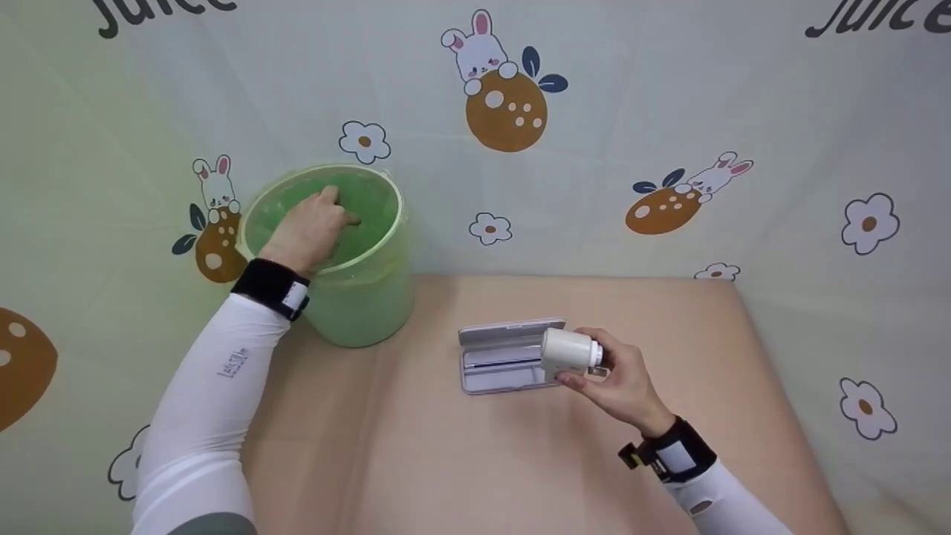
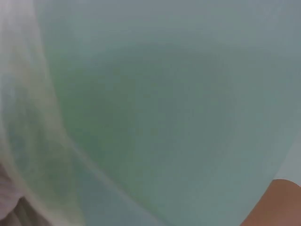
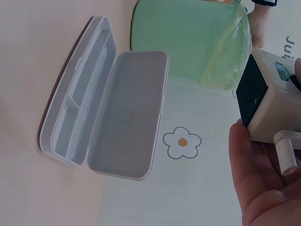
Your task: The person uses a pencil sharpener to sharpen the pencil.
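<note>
My left hand (image 1: 310, 229) reaches over the rim into a green translucent bucket (image 1: 364, 305); nothing shows in its visible fingers, and its lower fingers are partly hidden. Only a blurred stretch of bucket wall (image 2: 178, 122) fills most of the left wrist view. My right hand (image 1: 622, 383) holds a whitish hand-crank pencil sharpener (image 1: 568, 351) above the table, thumb beneath it and fingers behind. Its dark end face and crank (image 3: 285, 155) appear in the right wrist view. Just left of this hand lies a pale grey pencil case (image 1: 499, 380) with its lid raised.
A peach-coloured cloth covers the table (image 1: 461, 461). Behind it hangs a pale curtain (image 1: 579, 186) printed with rabbits, oranges and flowers. The bucket stands at the table's back left, close to the curtain. A divider (image 3: 73, 101) splits the inside of the pencil case.
</note>
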Tool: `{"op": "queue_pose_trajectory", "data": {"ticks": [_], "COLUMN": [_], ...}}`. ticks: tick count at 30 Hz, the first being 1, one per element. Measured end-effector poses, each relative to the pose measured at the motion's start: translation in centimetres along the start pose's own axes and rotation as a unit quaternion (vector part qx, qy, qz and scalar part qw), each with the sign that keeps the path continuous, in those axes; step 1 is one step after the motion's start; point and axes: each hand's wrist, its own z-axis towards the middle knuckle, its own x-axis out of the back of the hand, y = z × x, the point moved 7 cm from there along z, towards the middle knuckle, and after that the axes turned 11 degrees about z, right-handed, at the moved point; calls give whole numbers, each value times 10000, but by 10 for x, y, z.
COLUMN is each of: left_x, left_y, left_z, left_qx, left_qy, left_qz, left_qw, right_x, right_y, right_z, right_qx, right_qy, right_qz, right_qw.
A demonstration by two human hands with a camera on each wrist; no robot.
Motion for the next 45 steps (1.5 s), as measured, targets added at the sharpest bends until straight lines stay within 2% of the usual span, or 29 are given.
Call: {"op": "queue_pose_trajectory", "data": {"ticks": [4, 10, 17, 25, 29, 33, 36, 41, 45], "left_x": [2, -4, 3, 11, 17, 27, 36, 51, 56], "left_y": [-6, -2, 2, 4, 4, 5, 12, 30, 49], "left_z": [2, 1, 1, 0, -6, -16, -23, -32, -36], "left_qx": [326, 337, 415, 671, 935, 1280, 1344, 1164, 948], "left_qy": [-19, -84, 267, 350, 796, 1525, 2130, 3086, 3501], "left_qz": [-229, -104, 36, 121, -21, -288, -461, -977, -1796], "left_qw": [9992, 9993, 9988, 9971, 9924, 9796, 9667, 9390, 9144], "right_x": [2, 4, 4, 3, 2, 3, 5, 6, 6], "right_y": [2, 1, 1, 3, 4, 4, 3, 3, 4], "right_z": [0, 1, 1, 1, 1, 0, -1, 0, 2], "right_qx": [-85, -61, -61, -78, -115, -127, -121, -161, -170], "right_qy": [46, 65, 88, 114, 107, 130, 228, 295, 317], "right_qz": [-35, 31, -31, -71, -66, -83, -146, -179, -77], "right_qw": [9999, 10000, 9999, 9999, 9999, 9998, 9996, 9993, 9993]}}
